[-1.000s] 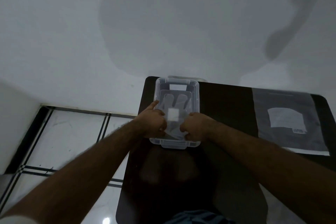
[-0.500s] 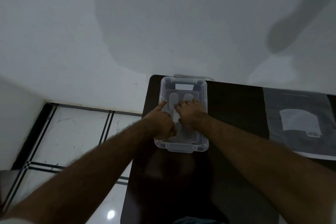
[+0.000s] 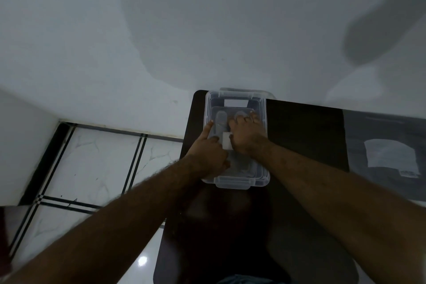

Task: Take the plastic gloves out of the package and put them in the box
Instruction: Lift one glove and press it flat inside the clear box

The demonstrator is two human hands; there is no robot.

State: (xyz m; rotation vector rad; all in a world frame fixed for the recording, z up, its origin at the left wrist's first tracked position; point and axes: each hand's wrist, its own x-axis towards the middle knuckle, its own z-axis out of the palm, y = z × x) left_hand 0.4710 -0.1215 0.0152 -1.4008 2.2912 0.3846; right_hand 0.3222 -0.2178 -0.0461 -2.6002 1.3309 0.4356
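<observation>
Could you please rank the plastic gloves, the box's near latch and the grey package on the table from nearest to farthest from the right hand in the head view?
From the right hand:
1. Plastic gloves, under the hand, inside the box.
2. Near latch, at the box's front edge, toward the person.
3. Grey package, far right on the table.
</observation>
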